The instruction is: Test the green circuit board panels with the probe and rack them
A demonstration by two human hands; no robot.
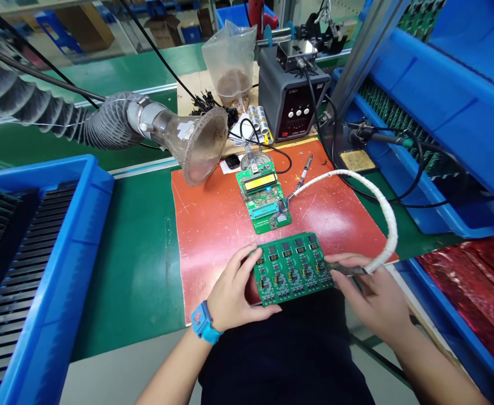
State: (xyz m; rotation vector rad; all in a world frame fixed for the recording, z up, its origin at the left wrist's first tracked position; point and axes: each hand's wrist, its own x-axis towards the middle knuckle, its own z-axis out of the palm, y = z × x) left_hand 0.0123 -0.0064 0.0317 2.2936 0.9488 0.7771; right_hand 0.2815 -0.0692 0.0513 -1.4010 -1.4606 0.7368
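My left hand (238,287) grips the left end of a green circuit board panel (291,270), thumb below and fingers along the upper edge. Several small display units and chips sit in rows across the panel. My right hand (368,289) is closed on a dark probe (345,269) at the panel's right edge; whether its tip touches the board I cannot tell. From the probe a white wrapped cable (388,214) arches back to a green programmer board (266,197) with a lit yellow screen, which lies on the red mat beyond the panel.
A fume extraction funnel (207,146) hangs at the left above the red mat (213,225). Behind stands a grey soldering station (293,95). Blue bins (57,270) flank the green bench, with more stacked at the right. A pen (304,171) lies near the cable.
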